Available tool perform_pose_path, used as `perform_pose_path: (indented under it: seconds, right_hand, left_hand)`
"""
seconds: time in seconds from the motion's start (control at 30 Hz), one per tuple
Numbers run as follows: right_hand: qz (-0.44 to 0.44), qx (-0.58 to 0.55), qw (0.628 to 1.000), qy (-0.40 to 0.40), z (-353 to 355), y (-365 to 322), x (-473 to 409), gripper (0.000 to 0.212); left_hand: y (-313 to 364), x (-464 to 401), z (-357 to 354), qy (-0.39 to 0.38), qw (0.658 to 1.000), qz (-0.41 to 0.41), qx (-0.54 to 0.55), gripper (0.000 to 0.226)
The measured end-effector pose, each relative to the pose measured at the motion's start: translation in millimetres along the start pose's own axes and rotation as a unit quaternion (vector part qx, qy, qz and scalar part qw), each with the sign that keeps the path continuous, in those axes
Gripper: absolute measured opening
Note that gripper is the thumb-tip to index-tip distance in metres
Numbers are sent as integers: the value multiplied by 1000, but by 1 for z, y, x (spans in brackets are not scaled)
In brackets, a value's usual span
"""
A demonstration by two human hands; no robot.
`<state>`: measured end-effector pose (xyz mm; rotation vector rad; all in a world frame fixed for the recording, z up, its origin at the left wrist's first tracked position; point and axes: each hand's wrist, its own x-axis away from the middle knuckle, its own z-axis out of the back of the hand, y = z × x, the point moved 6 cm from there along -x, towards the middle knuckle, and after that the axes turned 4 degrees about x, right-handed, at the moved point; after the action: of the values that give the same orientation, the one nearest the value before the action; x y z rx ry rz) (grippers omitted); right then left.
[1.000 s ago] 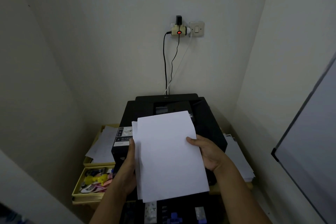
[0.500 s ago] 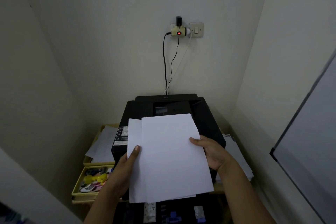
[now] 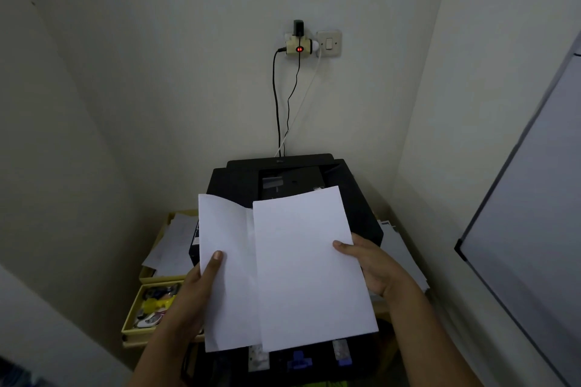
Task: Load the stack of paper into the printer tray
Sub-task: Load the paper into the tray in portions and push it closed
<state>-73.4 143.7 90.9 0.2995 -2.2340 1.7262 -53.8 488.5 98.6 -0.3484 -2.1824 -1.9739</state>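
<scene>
Both hands are gripping white paper above the black printer (image 3: pixel 283 179), the left hand (image 3: pixel 195 289) pinching the fanned-out sheets (image 3: pixel 226 261) and the right hand (image 3: pixel 374 267) clasping the stack (image 3: pixel 308 267).

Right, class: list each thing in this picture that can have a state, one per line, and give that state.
stack of paper: held above the printer, split into two offset parts, not yet loaded
left hand: grips the left part, thumb on top
right hand: grips the right part, thumb on top
printer: rear top cover open
printer tray: pulled out in front
adapter light: lit red
yellow drawer: open
</scene>
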Motion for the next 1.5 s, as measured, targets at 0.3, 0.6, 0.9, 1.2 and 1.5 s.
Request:
perform_pose_path:
  seconds: [0.3,0.6,0.9,1.2,1.5]
  right_hand:
    - [28,-26,999,2,-11,15,11,33]
    - [61,-7,998,-1,-36,5,9,39]
    - [73,45,996,8,-37,-4,-6,41]
    - [48,68,996,28,-28,-4,-20,57]
    - [39,41,998,3,-21,1,-21,33]
  left_hand:
    - [-4,2,18,-10,1000,17,-8,70]
    - [-15,-4,25,-3,999,44,5,69]
    - [-6,-9,18,-10,998,54,33,58]
    - [-5,-13,14,-3,997,71,41,34]
    - [-5,-14,8,-14,998,50,38,104]
